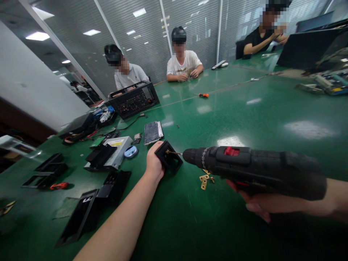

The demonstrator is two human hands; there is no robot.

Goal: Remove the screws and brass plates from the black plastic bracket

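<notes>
My left hand [155, 161] is wrapped round the left side of a small black square frame [176, 165] on the green table. In my right hand [254, 199] is a black cordless drill [244, 165] with a red switch, lying level and pointing left. Its thin bit reaches into the frame, by a small brass-coloured piece [168, 151]; whether they touch is too small to tell. Several brass plates [203, 182] and a small brass screw [212, 179] lie under the drill's front end.
Left of my arm are black plastic brackets [78, 214], a silver drive [122, 150], a blue round object [131, 152] and orange pliers [59, 186]. An orange screwdriver [203, 95] lies farther back. Three people sit across the green table [185, 108], one behind a black case [134, 99].
</notes>
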